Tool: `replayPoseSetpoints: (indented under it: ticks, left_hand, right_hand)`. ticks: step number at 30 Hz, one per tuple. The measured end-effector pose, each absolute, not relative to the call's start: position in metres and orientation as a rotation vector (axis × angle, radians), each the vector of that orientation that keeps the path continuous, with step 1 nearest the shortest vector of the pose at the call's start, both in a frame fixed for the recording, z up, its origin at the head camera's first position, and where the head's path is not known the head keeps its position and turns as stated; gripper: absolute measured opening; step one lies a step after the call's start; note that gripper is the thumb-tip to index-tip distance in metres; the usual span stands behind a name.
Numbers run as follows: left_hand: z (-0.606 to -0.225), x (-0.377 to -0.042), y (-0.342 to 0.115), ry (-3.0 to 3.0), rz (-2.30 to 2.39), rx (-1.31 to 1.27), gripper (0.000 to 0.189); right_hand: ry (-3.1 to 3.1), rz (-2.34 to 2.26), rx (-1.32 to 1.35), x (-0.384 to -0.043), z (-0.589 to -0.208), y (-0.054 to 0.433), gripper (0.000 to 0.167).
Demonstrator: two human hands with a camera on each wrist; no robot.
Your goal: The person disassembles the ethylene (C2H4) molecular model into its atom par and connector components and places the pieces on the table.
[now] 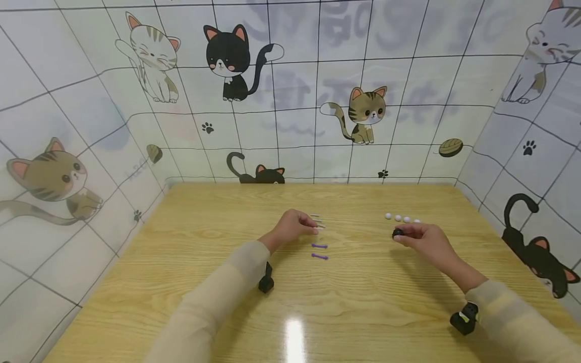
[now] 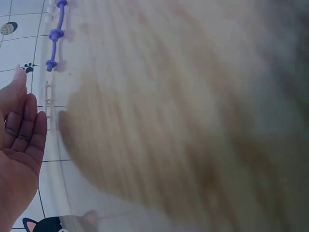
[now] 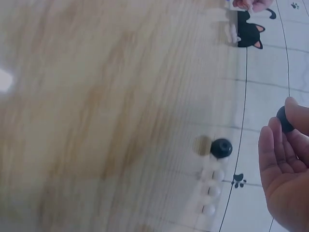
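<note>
In the head view my left hand (image 1: 294,226) is at the middle of the table, thumb and fingertips together on a short thin white stick (image 1: 320,229). More white sticks (image 1: 316,220) lie just beyond those fingertips. Nearer to me lie two purple sticks with knobbed ends (image 1: 320,246). Over on the right, my right hand (image 1: 426,241) pinches a small black ball (image 3: 283,119) between thumb and finger, clearest in the right wrist view. Another black ball (image 3: 221,148) rests on the table there, beside a row of several white balls (image 1: 398,218).
The wooden table (image 1: 290,297) ends against a white tiled-pattern wall (image 1: 295,126) with cartoon cats. Similar walls stand at the left and right. Each wrist wears a small black camera (image 1: 266,278).
</note>
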State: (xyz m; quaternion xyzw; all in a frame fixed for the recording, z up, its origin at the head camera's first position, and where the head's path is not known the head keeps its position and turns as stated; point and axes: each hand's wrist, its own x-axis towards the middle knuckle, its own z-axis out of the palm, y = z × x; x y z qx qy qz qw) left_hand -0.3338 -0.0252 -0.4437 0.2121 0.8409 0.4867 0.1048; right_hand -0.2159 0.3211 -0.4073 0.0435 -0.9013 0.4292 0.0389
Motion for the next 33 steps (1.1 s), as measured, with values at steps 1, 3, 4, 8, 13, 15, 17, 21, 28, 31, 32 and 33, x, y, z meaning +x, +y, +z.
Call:
replayPoseSetpoints:
  ticks: [1,3,4,8,13,15,17,21,28,31,32,33]
  left_hand:
    - [-0.444,-0.335,-0.025,2.488,1.425,0.622,0.006]
    - [-0.445,-0.337,-0.023,2.503,1.414,0.612,0.006]
    - [-0.446,-0.337,-0.022,2.509,1.412,0.607,0.005]
    - [-0.446,-0.340,-0.020,2.544,1.387,0.603,0.004]
    - [-0.445,-0.344,-0.017,2.578,1.352,0.619,0.005]
    - [-0.446,-0.345,-0.016,2.582,1.352,0.635,0.006]
    - [-0.446,-0.346,-0.015,2.584,1.354,0.655,0.007]
    - [-0.448,-0.347,-0.014,2.584,1.350,0.680,0.007]
    - [-0.450,-0.349,-0.010,2.576,1.346,0.702,0.007]
    - [-0.451,-0.349,-0.008,2.574,1.341,0.693,0.008]
    - [-0.451,-0.349,-0.008,2.578,1.336,0.693,0.008]
    - [-0.451,-0.349,-0.007,2.585,1.326,0.689,0.008]
  right_hand:
    - [-2.774,1.299,0.117,-0.217,-0.407,0.324,0.046]
    - [-2.801,1.251,0.086,-0.218,-0.407,0.329,0.049]
    - [-2.815,1.218,0.074,-0.219,-0.408,0.331,0.050]
    - [-2.851,1.140,0.047,-0.221,-0.409,0.338,0.049]
    - [-2.899,1.044,0.051,-0.226,-0.415,0.345,0.043]
    - [-2.919,1.006,0.059,-0.228,-0.417,0.347,0.041]
    - [-2.933,0.986,0.065,-0.231,-0.420,0.349,0.042]
    - [-2.960,0.962,0.074,-0.234,-0.424,0.353,0.043]
    - [-2.977,0.960,0.082,-0.238,-0.431,0.358,0.042]
    - [-2.982,0.958,0.073,-0.240,-0.433,0.359,0.041]
    - [-2.985,0.958,0.069,-0.240,-0.433,0.359,0.042]
    - [-2.985,0.959,0.065,-0.240,-0.434,0.359,0.041]
